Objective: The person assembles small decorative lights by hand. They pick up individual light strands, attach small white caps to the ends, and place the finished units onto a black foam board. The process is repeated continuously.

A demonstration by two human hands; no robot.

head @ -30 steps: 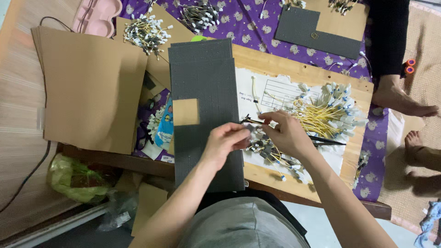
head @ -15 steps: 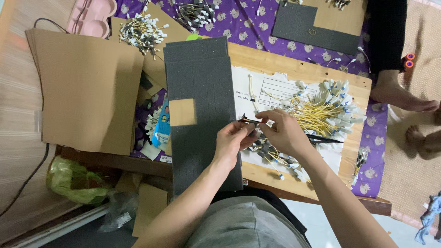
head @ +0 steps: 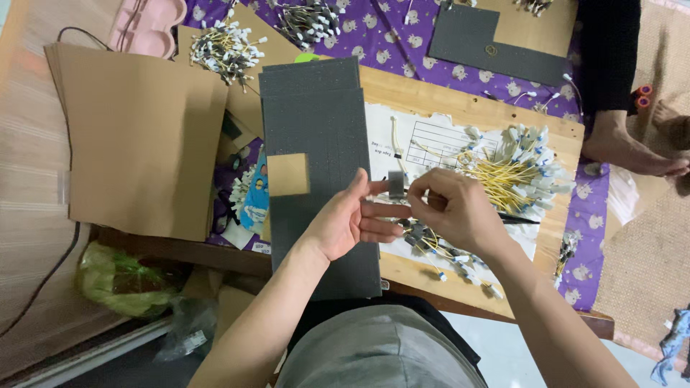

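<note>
The left hand [head: 352,219] and right hand [head: 453,208] meet above the wooden board [head: 460,108], pinching a small grey foam piece [head: 396,185] (soft-looking, rectangular) between fingertips, its long side upright. A tall dark foam sheet [head: 316,144] lies alongside, and yellow wires [head: 503,172] with white ends are heaped beside it.

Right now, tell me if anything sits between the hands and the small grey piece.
Nothing visible does. The left hand and right hand both pinch the small grey piece directly, above the grey foam sheet.
</note>
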